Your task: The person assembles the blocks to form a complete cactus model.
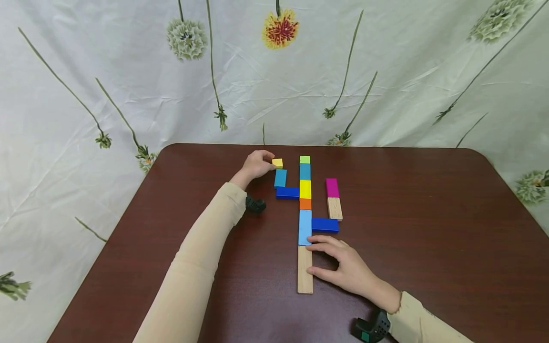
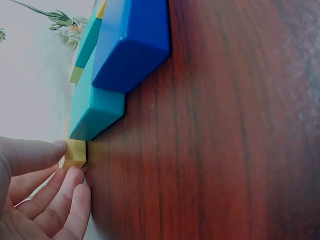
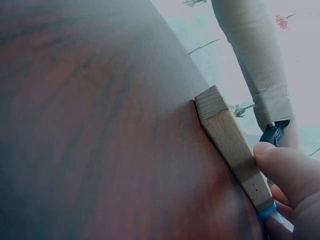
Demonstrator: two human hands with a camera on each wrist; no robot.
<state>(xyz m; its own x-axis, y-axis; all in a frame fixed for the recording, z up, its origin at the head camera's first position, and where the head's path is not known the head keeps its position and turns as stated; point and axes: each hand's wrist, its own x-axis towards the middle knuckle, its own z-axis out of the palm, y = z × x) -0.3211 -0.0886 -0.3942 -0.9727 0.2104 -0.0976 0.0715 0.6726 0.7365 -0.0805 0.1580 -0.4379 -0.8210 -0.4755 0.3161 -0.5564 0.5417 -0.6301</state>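
My left hand (image 1: 257, 164) pinches a small yellow block (image 1: 277, 163) between thumb and fingers at the far end of the left branch; the left wrist view shows this yellow block (image 2: 75, 152) low beside a teal block (image 2: 97, 114). A dark blue block (image 1: 287, 193) joins that branch to the central column. The fingers of my right hand (image 1: 349, 267) touch the light blue block (image 1: 305, 224), and its thumb rests against the long plain wooden block (image 1: 305, 276) at the near end. In the right wrist view the thumb lies on the wooden block (image 3: 232, 142).
Farther up the column are orange (image 1: 305, 204), yellow (image 1: 305, 189), teal (image 1: 305, 171) and green blocks (image 1: 305, 159). The right branch has a dark blue block (image 1: 325, 225), a wooden block (image 1: 335, 208) and a magenta block (image 1: 332, 187). A floral cloth (image 1: 257, 76) hangs behind the brown table (image 1: 429, 214).
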